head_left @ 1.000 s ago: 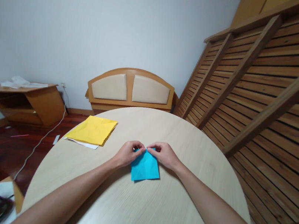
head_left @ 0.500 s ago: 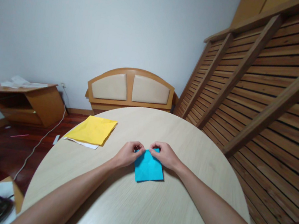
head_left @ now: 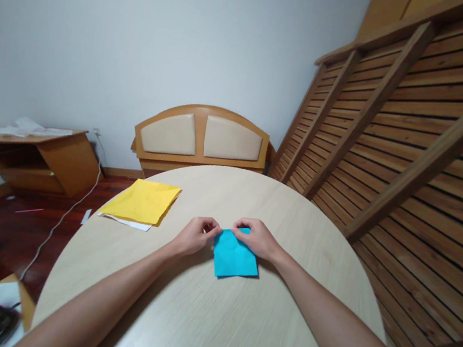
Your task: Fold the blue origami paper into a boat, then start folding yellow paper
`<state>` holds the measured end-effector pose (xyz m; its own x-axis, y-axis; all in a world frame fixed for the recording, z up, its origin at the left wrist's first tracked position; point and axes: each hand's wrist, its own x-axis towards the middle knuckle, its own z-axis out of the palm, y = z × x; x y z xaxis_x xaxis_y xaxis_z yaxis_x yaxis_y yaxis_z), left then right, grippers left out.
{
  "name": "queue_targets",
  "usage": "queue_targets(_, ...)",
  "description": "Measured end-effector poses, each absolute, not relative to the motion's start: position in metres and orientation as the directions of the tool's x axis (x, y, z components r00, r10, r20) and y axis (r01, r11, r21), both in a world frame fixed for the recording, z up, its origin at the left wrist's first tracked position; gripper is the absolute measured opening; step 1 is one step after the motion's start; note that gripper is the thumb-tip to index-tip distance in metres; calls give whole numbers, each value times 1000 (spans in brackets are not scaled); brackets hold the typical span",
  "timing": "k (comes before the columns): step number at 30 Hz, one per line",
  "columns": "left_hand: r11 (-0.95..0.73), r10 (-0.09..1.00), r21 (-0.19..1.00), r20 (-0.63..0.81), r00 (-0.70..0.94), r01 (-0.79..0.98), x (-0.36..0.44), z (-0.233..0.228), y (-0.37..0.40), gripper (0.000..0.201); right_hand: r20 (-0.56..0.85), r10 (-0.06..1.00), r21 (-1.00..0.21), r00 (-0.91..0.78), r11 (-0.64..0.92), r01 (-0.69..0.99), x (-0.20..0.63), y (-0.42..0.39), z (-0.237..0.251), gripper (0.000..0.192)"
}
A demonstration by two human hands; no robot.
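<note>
A small blue square of paper [head_left: 235,258], with faint creases across it, is held just over the round table [head_left: 209,321]. My left hand [head_left: 197,235] pinches its far left corner between thumb and forefinger. Along the far edge, toward the right, my right hand [head_left: 257,238] grips the sheet with its thumb on top and fingers curled behind. The fingertips under the paper are hidden.
Yellow paper [head_left: 142,201] lies over white sheets [head_left: 130,223] at the table's left edge. Behind stands a padded headboard [head_left: 201,134]. Wooden slatted panels [head_left: 392,145] lean at the right. A low cabinet [head_left: 41,162] and a cable [head_left: 59,223] are at the left.
The blue paper has shifted slightly right and away from me. My left hand has slid to the paper's left corner, a little farther from my right hand.
</note>
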<state>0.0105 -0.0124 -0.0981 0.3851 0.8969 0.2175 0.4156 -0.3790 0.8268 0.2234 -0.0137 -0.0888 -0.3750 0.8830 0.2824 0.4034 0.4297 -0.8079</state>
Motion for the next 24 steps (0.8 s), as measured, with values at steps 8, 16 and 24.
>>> queue_targets(8, -329, 925, 844, 199, 323, 423, -2, -98, -7, 39, 306, 903, -804, -302, 415, 426, 236, -6, -87, 25)
queue_targets(16, -384, 877, 831, 192, 441, 402, 11, -92, -17, 36, 262, 883, -823, -390, 415, 387, 219, -18, -87, 26)
queue_targets(24, -372, 869, 848, 177, 461, 377, 6, -91, -16, 41, 266, 882, -839, -388, 410, 357, 225, -13, -89, 30)
